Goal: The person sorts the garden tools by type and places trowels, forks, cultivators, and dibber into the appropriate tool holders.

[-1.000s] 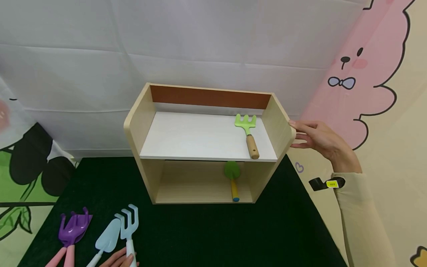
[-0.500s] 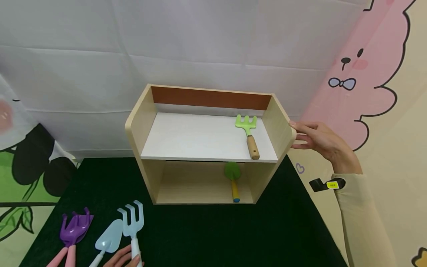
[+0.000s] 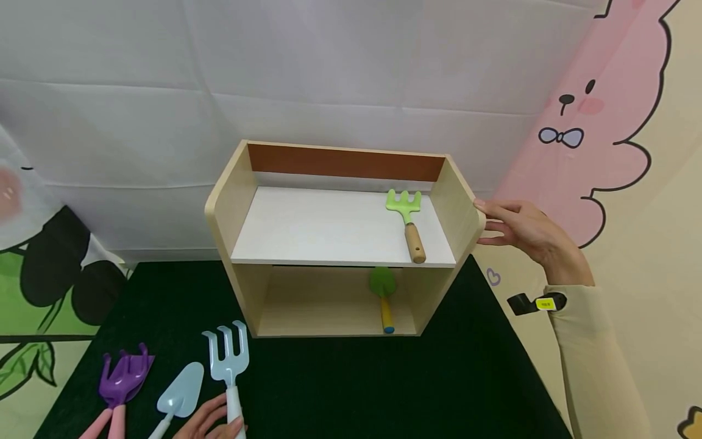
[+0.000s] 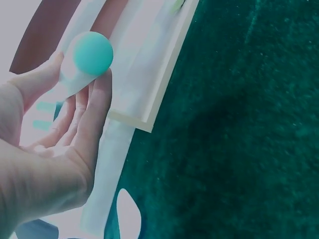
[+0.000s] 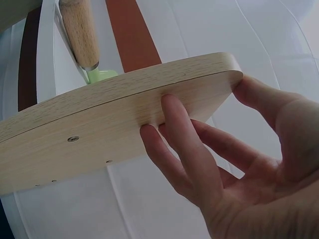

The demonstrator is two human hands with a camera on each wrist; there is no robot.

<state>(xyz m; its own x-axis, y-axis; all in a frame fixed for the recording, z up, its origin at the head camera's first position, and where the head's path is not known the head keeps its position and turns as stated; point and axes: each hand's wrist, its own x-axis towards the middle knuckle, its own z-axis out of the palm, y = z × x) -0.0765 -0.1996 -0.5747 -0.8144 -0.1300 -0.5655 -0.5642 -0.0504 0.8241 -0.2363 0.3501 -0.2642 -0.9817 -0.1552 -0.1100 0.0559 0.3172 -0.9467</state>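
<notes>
My left hand (image 3: 211, 421) pinches the white handle of a light blue garden hand fork (image 3: 229, 364), its tines pointing away from me. In the left wrist view the rounded end of the fork's handle (image 4: 93, 53) sits between thumb and fingers. My right hand (image 3: 529, 235) touches the right side panel of a small two-tier wooden shelf (image 3: 345, 222). Its fingers lie against the panel's outer face (image 5: 124, 119), with the thumb at the rounded corner. A green hand fork with a wooden handle (image 3: 415, 242) lies on the upper tier, a green trowel (image 3: 382, 281) on the lower.
A light blue trowel (image 3: 181, 390) lies left of my left hand. Farther left are purple garden tools (image 3: 127, 377) with pink handles, overlapping. Dark green cloth (image 3: 351, 384) covers the table. White fabric (image 3: 340, 61) hangs behind the shelf.
My left hand has moved right and forward with the light blue hand fork, away from the light blue trowel. The right hand stays at the shelf's side panel.
</notes>
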